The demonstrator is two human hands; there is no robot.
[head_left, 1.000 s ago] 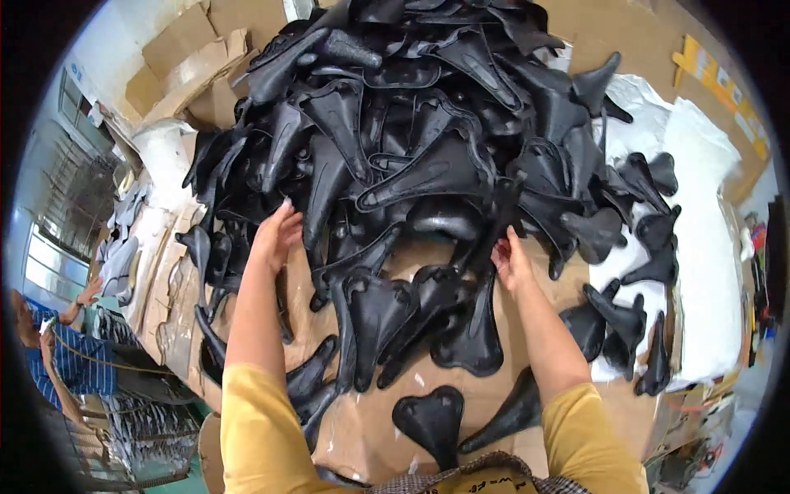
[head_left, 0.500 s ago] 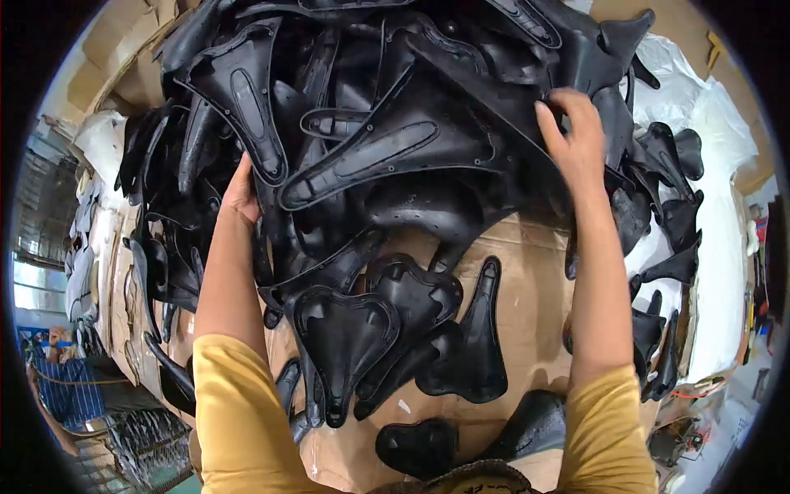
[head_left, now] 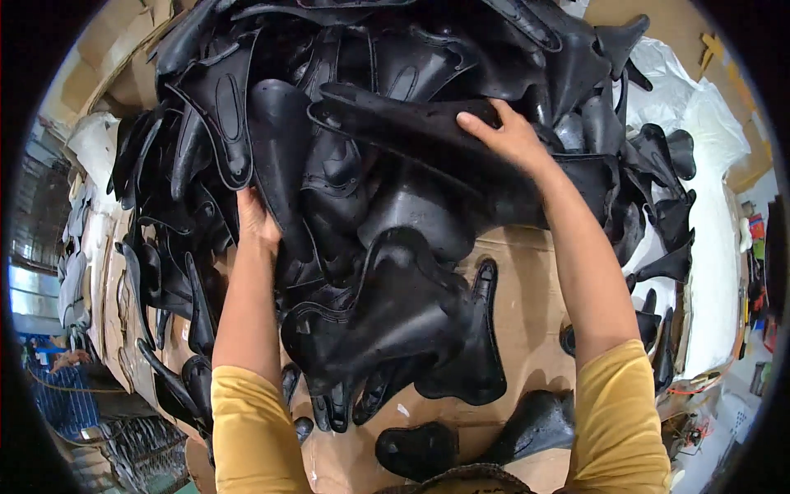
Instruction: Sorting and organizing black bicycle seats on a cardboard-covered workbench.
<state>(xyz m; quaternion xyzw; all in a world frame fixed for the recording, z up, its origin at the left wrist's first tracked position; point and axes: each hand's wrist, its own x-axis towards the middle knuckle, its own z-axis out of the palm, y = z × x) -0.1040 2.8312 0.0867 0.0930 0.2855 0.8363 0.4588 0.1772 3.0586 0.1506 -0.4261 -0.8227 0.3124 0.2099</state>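
A large heap of black bicycle saddle shells fills the upper middle of the view. My right hand (head_left: 514, 140) is closed round the wide end of one long saddle shell (head_left: 411, 123), thumb on top, its narrow end pointing left. At the heap's left side my left hand (head_left: 258, 221) is pushed in among the shells, palm side partly showing. Its fingers are hidden behind a narrow-nosed shell (head_left: 276, 140) and the tip of a ribbed shell (head_left: 230, 115). Below the heap, a smooth-backed shell (head_left: 403, 305) lies slanted over several others.
Brown cardboard (head_left: 527, 305) lies under the heap. Closer to me rest two loose shells, a rounded one (head_left: 415, 449) and a longer one (head_left: 535, 424). More shells hang along the right side beside white plastic sheeting (head_left: 712, 132). A blue striped cloth (head_left: 62, 379) is at far left.
My right hand has moved left and down, and the shells near it have shifted. My left hand has moved slightly right and down. A smooth-backed shell now covers those below the heap.
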